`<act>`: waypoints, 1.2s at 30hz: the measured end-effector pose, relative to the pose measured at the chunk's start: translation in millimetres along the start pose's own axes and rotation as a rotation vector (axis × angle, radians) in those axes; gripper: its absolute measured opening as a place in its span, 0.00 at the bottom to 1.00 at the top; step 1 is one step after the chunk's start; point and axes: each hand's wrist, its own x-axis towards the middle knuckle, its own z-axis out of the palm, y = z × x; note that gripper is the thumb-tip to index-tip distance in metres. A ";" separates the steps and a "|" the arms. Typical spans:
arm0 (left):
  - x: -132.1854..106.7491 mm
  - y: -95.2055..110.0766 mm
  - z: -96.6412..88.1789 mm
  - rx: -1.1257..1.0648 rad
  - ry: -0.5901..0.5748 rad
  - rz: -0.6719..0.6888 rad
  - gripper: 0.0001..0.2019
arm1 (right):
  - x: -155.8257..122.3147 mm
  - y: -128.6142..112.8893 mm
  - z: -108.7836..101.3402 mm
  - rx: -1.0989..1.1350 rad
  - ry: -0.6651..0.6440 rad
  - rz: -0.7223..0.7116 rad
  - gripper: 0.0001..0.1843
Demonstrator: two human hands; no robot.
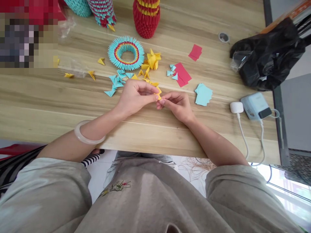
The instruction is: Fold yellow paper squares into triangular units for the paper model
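Observation:
Between my fingertips is a small folded yellow paper piece (158, 96). My left hand (137, 94) pinches it from the left with thumb and fingers. From the right, my right hand (178, 104) closes its thumb and fingertips on its lower end. Just beyond my hands lie folded yellow paper triangles (153, 61), some in a heap. Folded light-blue paper triangles (118, 81) are scattered beyond my left hand. Behind them rests a ring of folded paper (113, 53), blue outside with red and yellow rows inside.
Red paper sheets (183, 75) and light-blue paper sheets (203, 94) lie right of my hands. Paper vases, one red and yellow (146, 22), stand at the back. A black plastic bag (269, 55), a white charger (236, 107) and a pale-blue box-shaped device (254, 103) with cables occupy the right side.

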 end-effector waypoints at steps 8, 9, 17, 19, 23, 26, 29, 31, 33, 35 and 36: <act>1.1 -2.2 -1.9 0.025 -0.049 -0.011 0.10 | -0.9 4.0 -0.2 -0.125 0.159 -0.130 0.16; 1.2 -2.5 -2.2 0.028 -0.050 -0.007 0.11 | -0.7 4.3 -0.4 -0.135 0.162 -0.137 0.15; 1.9 -4.6 -2.1 0.042 -0.022 0.023 0.08 | 0.2 6.2 -0.1 -0.087 0.139 -0.153 0.15; 2.3 -3.9 -2.4 0.043 -0.017 0.003 0.07 | -0.6 8.0 -1.3 -0.105 0.135 -0.212 0.14; 4.7 -3.8 -4.3 0.024 -0.049 -0.031 0.07 | -2.8 10.6 -6.6 -0.265 0.033 -0.305 0.09; 7.1 -5.3 -6.2 0.029 -0.050 -0.031 0.06 | -3.3 9.1 -9.1 -0.371 -0.003 -0.360 0.07; 8.7 -6.4 -7.5 0.043 -0.061 -0.018 0.06 | -2.9 6.2 -8.6 -0.438 -0.028 -0.379 0.06; 8.8 -6.2 -7.8 0.049 -0.080 -0.012 0.06 | -2.6 4.9 -7.5 -0.444 -0.041 -0.367 0.07; 8.5 -5.3 -8.0 0.055 -0.100 -0.009 0.07 | -2.4 4.7 -6.7 -0.439 -0.048 -0.352 0.07; 8.2 -4.1 -8.3 0.057 -0.113 -0.005 0.07 | -2.4 5.7 -6.3 -0.406 -0.047 -0.352 0.06; 8.0 -3.5 -8.5 0.054 -0.118 -0.004 0.07 | -2.4 6.5 -6.3 -0.368 -0.047 -0.348 0.06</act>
